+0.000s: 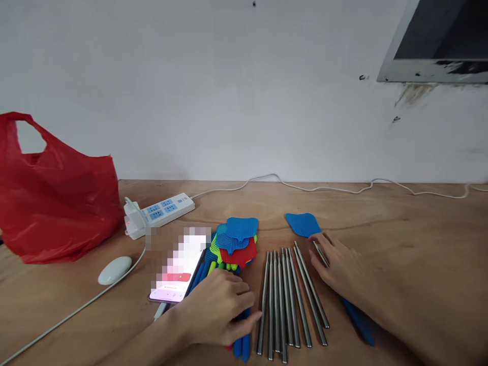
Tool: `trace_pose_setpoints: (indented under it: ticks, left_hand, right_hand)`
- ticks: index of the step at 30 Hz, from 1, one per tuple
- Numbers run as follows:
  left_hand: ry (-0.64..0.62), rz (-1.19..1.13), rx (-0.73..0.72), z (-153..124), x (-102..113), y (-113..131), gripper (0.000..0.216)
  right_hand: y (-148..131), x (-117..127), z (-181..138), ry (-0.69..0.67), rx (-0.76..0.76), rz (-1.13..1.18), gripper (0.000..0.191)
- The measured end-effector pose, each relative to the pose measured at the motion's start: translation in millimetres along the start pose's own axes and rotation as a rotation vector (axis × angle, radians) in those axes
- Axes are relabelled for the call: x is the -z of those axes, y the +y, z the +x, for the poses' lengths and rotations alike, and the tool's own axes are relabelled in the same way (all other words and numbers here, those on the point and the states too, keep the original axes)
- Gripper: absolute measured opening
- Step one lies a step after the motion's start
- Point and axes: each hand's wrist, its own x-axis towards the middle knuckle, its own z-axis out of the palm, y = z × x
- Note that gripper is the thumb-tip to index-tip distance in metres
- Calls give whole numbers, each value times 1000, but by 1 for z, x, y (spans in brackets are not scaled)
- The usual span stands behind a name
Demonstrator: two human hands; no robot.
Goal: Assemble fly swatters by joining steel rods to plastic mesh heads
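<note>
Across the bottom of the view ran the broad brown wooden table (419, 244), with the crumpled red plastic carrier bag (64, 203) slumped at its far left. Then the main display: a row of slim silver metal rods (282, 307), fanned lengthwise between the two hands, smooth and probably slippery, stiff enough to be lifted by the middle. Just left of them lay the heap of blue, red and green mesh plastic paddles (235, 241), their handles pointing toward the person. And there was the left hand (221, 307), fingers curled over those handles, thumb stretched toward the rods; whether it gripped anything could not be made out.

Over on the right, the single blue mesh paddle head (303, 224) lay flat beyond the fingertips, lined up with a silver shaft (321, 254) and a blue handle (358, 323), the joins hidden. The right hand (339, 269) arched over that shaft, half-curled, thumb and forefinger on either side; how firmly it held went unseen. Light stuff, by the look of it: the head thin and bendable, the thicker handle the surest hold.
</note>
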Motion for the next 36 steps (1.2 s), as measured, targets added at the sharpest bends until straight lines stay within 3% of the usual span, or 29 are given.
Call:
trace_pose_setpoints:
  ticks: [4,11,19,24,29,33,36]
  left_hand:
    - [-100,16,26,0,-8,2,32]
    - [-55,62,11,3,-10,-2,34]
    - [-59,96,46,3,-11,-5,36]
    - [73,64,150,2,-6,-5,38]
    - [227,79,386,1,1,-8,37]
    - [241,110,523,1,5,-13,38]
    - [221,118,592,2,4,-17,37]
  right_hand:
    - [-19,11,-3,3,118,315,12]
    - [-39,21,-10,-114,301,529,19]
    - [-37,17,-9,-168,369,516,19]
    - [-39,13,2,-203,462,440,19]
    - [-49,8,26,-162,726,236,22]
    - [-60,10,42,-116,1039,55,25]
    - [-66,12,46,-172,1153,-12,23]
